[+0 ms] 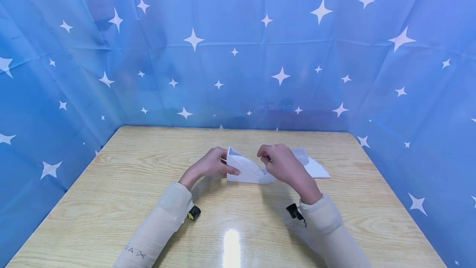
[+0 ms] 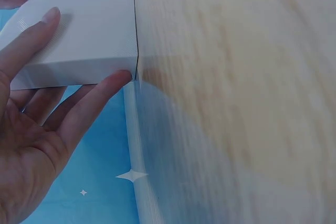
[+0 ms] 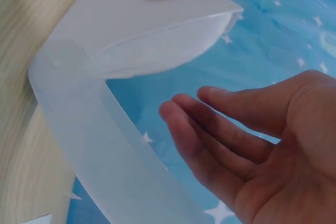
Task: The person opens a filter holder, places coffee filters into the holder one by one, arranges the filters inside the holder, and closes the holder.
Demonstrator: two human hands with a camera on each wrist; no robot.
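A white wedge-shaped holder (image 1: 238, 172) with a slanted opening stands on the wooden table. Something white and rounded shows inside its opening. My left hand (image 1: 213, 163) grips its tall end, thumb on the near face and fingers round the back, as the left wrist view shows. From the low end runs a translucent strip (image 3: 131, 150), partly hidden behind my right hand in the head view. My right hand (image 1: 284, 163) hovers beside that opening with bent fingers. In the right wrist view nothing lies between its thumb and fingertips.
A flat white piece (image 1: 317, 169) lies on the wooden table (image 1: 148, 148) to the right of my right hand. A curved translucent end (image 1: 300, 155) rises beside it. Blue curtains (image 1: 238, 20) with white stars stand behind the table and at both sides.
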